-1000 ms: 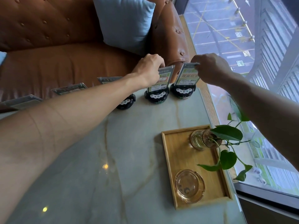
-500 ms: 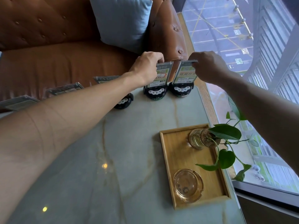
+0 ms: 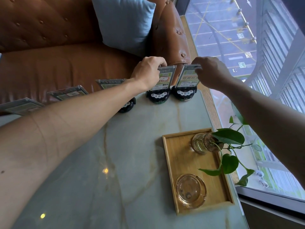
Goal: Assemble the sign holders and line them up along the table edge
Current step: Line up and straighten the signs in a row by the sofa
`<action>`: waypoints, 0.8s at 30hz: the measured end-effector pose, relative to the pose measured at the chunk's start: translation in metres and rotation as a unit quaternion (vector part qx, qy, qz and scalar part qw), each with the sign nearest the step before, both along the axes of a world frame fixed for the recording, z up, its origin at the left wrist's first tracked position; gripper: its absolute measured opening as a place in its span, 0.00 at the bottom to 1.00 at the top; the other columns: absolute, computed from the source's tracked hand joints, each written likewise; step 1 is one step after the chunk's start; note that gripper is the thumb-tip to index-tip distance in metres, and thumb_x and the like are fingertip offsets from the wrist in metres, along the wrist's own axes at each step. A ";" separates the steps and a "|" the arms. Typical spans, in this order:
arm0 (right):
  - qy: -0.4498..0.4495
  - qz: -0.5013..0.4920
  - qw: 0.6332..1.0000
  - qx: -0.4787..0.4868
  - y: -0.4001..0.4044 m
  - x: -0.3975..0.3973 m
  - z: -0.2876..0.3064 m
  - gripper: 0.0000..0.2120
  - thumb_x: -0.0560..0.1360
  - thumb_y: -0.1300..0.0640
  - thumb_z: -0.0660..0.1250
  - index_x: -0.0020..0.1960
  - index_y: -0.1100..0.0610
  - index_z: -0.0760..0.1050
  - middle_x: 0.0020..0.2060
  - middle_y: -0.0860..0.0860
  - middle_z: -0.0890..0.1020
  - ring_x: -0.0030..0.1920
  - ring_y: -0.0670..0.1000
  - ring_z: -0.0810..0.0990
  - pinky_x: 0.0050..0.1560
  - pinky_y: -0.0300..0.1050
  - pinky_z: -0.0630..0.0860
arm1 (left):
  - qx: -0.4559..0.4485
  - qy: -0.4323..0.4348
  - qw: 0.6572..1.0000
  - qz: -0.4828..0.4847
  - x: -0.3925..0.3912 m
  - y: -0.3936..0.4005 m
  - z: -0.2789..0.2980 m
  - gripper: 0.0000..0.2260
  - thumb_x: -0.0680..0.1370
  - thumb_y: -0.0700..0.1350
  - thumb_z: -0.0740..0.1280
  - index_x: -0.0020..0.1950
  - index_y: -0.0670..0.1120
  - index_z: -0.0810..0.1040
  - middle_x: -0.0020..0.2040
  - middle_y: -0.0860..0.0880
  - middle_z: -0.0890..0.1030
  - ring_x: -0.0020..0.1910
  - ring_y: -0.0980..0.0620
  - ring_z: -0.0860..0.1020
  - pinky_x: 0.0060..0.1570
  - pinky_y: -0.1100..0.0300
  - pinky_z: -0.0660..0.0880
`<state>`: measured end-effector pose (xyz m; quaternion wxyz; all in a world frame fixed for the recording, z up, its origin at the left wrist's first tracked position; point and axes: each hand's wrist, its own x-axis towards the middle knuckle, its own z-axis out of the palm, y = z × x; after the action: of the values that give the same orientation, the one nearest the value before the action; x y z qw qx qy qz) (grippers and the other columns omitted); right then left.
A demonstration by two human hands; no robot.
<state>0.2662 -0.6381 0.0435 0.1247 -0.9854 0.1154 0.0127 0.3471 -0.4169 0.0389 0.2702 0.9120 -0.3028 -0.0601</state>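
Several sign holders stand in a row along the far edge of the marble table (image 3: 132, 162). Each has a round black base and a clear acrylic card with a green print. My right hand (image 3: 209, 71) pinches the top edge of the rightmost sign holder (image 3: 186, 83). My left hand (image 3: 148, 71) grips the top of the second sign holder (image 3: 163, 83) just left of it. These two stand almost touching, base beside base. A third sign holder (image 3: 110, 82) is partly hidden behind my left forearm. Further left, the fourth (image 3: 69, 93) and fifth sign holder (image 3: 21, 105) show only their cards.
A wooden tray (image 3: 171, 162) at the right holds a glass vase with a leafy plant (image 3: 204, 142) and a glass ashtray (image 3: 189, 190). Behind the table are a brown leather sofa (image 3: 49, 63) and a blue cushion (image 3: 125, 22). A window (image 3: 247, 47) runs along the right.
Both hands have slid their two sign holders closer together and nearer the far edge. The gap between their black bases has closed.
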 end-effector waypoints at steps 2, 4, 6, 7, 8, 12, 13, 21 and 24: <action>0.007 0.011 1.000 0.009 0.000 -0.001 0.001 0.18 0.76 0.61 0.60 0.64 0.52 0.77 0.55 0.61 0.81 0.53 0.64 0.78 0.46 0.54 0.77 | 0.007 0.012 1.000 -0.001 0.000 0.001 0.004 0.12 0.73 0.37 0.66 0.51 0.52 0.83 0.46 0.50 0.85 0.46 0.46 0.82 0.47 0.52 0.79; 0.010 0.015 1.000 0.010 0.001 -0.002 0.002 0.18 0.77 0.59 0.61 0.65 0.54 0.75 0.55 0.61 0.81 0.54 0.64 0.78 0.51 0.56 0.76 | 0.015 0.020 1.000 -0.004 0.001 0.005 0.011 0.12 0.73 0.42 0.69 0.55 0.52 0.82 0.49 0.50 0.85 0.48 0.46 0.82 0.50 0.52 0.79; -0.003 0.016 1.000 -0.011 0.004 -0.002 0.004 0.18 0.77 0.56 0.62 0.67 0.55 0.73 0.55 0.61 0.81 0.55 0.64 0.77 0.58 0.58 0.71 | 0.015 0.024 1.000 -0.002 0.003 0.013 0.019 0.15 0.73 0.45 0.71 0.60 0.50 0.81 0.52 0.48 0.84 0.50 0.46 0.82 0.53 0.51 0.79; -0.018 0.012 1.000 -0.021 0.008 -0.001 0.007 0.19 0.77 0.55 0.63 0.67 0.56 0.73 0.55 0.61 0.80 0.56 0.64 0.76 0.60 0.59 0.69 | 0.014 0.024 1.000 0.003 0.005 0.019 0.025 0.16 0.73 0.46 0.71 0.61 0.49 0.81 0.53 0.47 0.84 0.51 0.46 0.82 0.54 0.51 0.79; -0.036 0.007 0.999 -0.024 0.012 0.000 0.011 0.19 0.77 0.55 0.63 0.68 0.56 0.73 0.55 0.61 0.80 0.57 0.64 0.76 0.62 0.59 0.67 | 0.016 0.023 1.000 0.008 0.007 0.026 0.031 0.16 0.73 0.46 0.71 0.61 0.49 0.81 0.53 0.47 0.84 0.51 0.46 0.82 0.54 0.51 0.79; -0.103 0.009 0.995 0.001 0.038 0.008 0.034 0.19 0.77 0.56 0.63 0.67 0.57 0.72 0.57 0.62 0.79 0.59 0.65 0.76 0.63 0.58 0.68 | 0.031 0.018 0.998 0.042 0.019 0.066 0.057 0.13 0.74 0.49 0.72 0.58 0.49 0.82 0.51 0.49 0.84 0.52 0.47 0.81 0.55 0.51 0.78; -0.121 0.021 0.992 0.008 0.048 0.011 0.040 0.19 0.76 0.56 0.63 0.67 0.57 0.73 0.56 0.62 0.80 0.58 0.65 0.76 0.62 0.58 0.70 | 0.033 0.019 0.998 0.052 0.021 0.077 0.062 0.13 0.74 0.49 0.72 0.57 0.49 0.83 0.50 0.49 0.84 0.53 0.47 0.81 0.55 0.51 0.78; -0.106 0.122 0.984 0.071 0.145 0.034 0.052 0.21 0.73 0.54 0.65 0.65 0.57 0.75 0.56 0.59 0.81 0.56 0.62 0.79 0.57 0.57 0.75 | 0.053 0.033 0.993 0.096 0.017 0.168 0.072 0.14 0.75 0.49 0.72 0.59 0.46 0.83 0.50 0.47 0.83 0.51 0.49 0.81 0.50 0.59 0.75; -0.060 0.163 0.982 0.079 0.176 0.037 0.043 0.22 0.73 0.53 0.67 0.66 0.55 0.74 0.58 0.57 0.80 0.56 0.61 0.80 0.57 0.55 0.76 | 0.060 0.051 0.991 0.110 0.017 0.199 0.068 0.15 0.74 0.48 0.73 0.60 0.47 0.82 0.51 0.48 0.82 0.51 0.50 0.80 0.46 0.61 0.73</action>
<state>0.3029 -0.4620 0.0864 0.2054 -0.9770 -0.0555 -0.0168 0.3642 -0.2178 0.1065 0.2353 0.9501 -0.1818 -0.0946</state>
